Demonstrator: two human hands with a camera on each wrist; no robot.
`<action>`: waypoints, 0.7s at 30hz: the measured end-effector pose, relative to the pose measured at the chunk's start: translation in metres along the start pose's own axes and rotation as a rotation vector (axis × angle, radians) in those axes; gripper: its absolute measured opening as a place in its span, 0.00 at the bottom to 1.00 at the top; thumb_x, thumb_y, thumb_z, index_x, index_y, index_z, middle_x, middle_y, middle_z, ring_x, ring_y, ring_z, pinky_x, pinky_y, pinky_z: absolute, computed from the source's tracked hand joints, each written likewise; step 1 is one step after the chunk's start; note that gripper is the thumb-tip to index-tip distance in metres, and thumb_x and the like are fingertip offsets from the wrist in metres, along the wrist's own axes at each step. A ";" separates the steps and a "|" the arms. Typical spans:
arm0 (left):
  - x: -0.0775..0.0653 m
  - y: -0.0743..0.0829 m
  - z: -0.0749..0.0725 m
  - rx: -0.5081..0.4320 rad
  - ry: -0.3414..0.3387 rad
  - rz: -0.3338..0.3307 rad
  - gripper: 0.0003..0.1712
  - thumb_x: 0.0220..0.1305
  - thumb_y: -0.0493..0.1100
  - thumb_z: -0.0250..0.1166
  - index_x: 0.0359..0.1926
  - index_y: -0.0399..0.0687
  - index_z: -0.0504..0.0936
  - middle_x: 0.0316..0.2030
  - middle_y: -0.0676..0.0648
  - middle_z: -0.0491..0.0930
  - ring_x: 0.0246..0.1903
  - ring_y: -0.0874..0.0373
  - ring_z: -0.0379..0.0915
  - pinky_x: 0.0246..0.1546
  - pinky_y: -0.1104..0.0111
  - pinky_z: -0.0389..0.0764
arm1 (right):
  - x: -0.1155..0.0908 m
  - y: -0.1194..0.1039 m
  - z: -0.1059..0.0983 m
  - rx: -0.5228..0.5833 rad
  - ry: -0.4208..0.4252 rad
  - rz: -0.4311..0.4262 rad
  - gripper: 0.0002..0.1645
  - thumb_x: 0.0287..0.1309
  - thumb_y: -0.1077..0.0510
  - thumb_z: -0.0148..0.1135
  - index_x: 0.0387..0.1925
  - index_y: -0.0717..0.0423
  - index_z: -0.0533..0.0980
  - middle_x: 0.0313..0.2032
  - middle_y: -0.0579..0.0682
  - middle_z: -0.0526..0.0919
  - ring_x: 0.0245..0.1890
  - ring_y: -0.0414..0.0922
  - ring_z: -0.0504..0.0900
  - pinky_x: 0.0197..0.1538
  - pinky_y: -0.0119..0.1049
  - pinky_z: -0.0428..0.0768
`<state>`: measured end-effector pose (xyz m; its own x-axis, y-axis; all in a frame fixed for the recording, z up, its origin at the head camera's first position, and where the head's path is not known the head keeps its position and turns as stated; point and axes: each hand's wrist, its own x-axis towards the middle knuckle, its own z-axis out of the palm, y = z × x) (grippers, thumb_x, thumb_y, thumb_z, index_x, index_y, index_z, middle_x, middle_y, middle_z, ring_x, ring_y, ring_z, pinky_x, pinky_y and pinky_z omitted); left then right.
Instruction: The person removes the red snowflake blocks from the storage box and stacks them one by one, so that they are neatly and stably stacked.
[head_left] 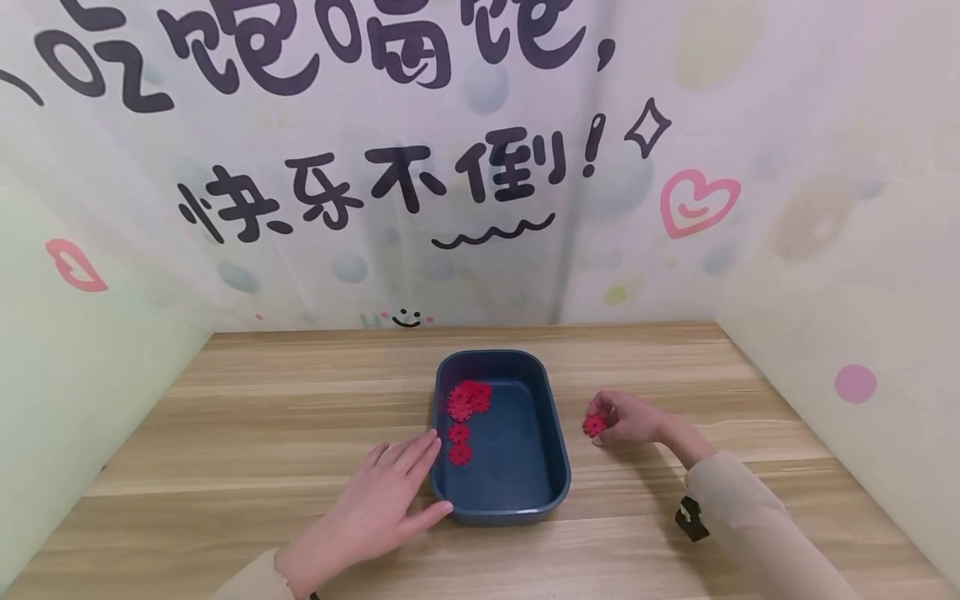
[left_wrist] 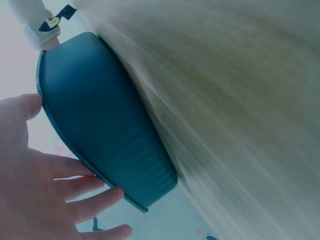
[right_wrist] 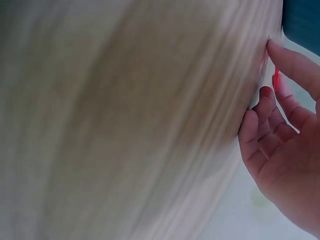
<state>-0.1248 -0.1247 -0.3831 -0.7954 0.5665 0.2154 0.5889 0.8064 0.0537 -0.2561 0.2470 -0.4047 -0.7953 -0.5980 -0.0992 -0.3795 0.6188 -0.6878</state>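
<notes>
A dark blue rectangular tub (head_left: 504,492) stands on the wooden table. Inside it, along its left side, lie several red flower-shaped discs (head_left: 460,453), bunched at the far end with two in a row nearer me. My left hand (head_left: 378,504) rests on the tub's left rim with its fingers extended; the left wrist view shows thumb and fingertips along the edge of the tub (left_wrist: 100,105). To the right of the tub, at the tabletop, my right hand (head_left: 630,418) pinches a red flower-shaped disc (head_left: 593,426). The right wrist view shows this disc (right_wrist: 276,79) only as a thin edge.
The wooden table (head_left: 300,392) extends on both sides of the tub. Behind it hangs a white printed cloth (head_left: 480,275) with dark lettering, and pale walls stand left and right. A black strap (head_left: 691,518) hangs at the right sleeve.
</notes>
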 end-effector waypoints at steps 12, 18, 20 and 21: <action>-0.001 0.000 -0.001 -0.003 0.001 -0.002 0.42 0.59 0.68 0.43 0.60 0.38 0.64 0.61 0.45 0.60 0.57 0.52 0.58 0.51 0.49 0.59 | 0.002 0.005 -0.001 -0.041 0.004 0.023 0.18 0.42 0.64 0.66 0.36 0.62 0.70 0.30 0.50 0.72 0.32 0.45 0.70 0.38 0.40 0.69; -0.001 -0.001 0.000 -0.004 0.001 -0.002 0.42 0.59 0.67 0.43 0.61 0.39 0.64 0.61 0.45 0.60 0.57 0.52 0.58 0.51 0.49 0.59 | 0.001 0.002 -0.002 -0.037 -0.001 0.019 0.18 0.43 0.63 0.66 0.37 0.62 0.70 0.31 0.51 0.73 0.32 0.46 0.71 0.38 0.40 0.70; -0.001 -0.001 0.001 -0.002 0.002 -0.002 0.42 0.59 0.67 0.44 0.61 0.39 0.64 0.61 0.45 0.60 0.57 0.52 0.58 0.51 0.49 0.59 | 0.001 0.000 -0.005 -0.045 -0.001 0.017 0.18 0.44 0.64 0.65 0.38 0.62 0.70 0.31 0.51 0.73 0.32 0.46 0.71 0.37 0.40 0.70; -0.001 -0.001 0.001 -0.002 0.003 -0.002 0.42 0.59 0.67 0.44 0.61 0.39 0.64 0.61 0.45 0.60 0.57 0.52 0.58 0.51 0.49 0.59 | 0.001 -0.001 -0.006 -0.050 0.002 0.012 0.17 0.44 0.64 0.64 0.38 0.62 0.70 0.31 0.51 0.73 0.32 0.46 0.71 0.37 0.40 0.70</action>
<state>-0.1251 -0.1261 -0.3841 -0.7964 0.5642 0.2180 0.5873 0.8074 0.0561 -0.2592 0.2489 -0.3997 -0.8006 -0.5897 -0.1060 -0.3930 0.6504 -0.6500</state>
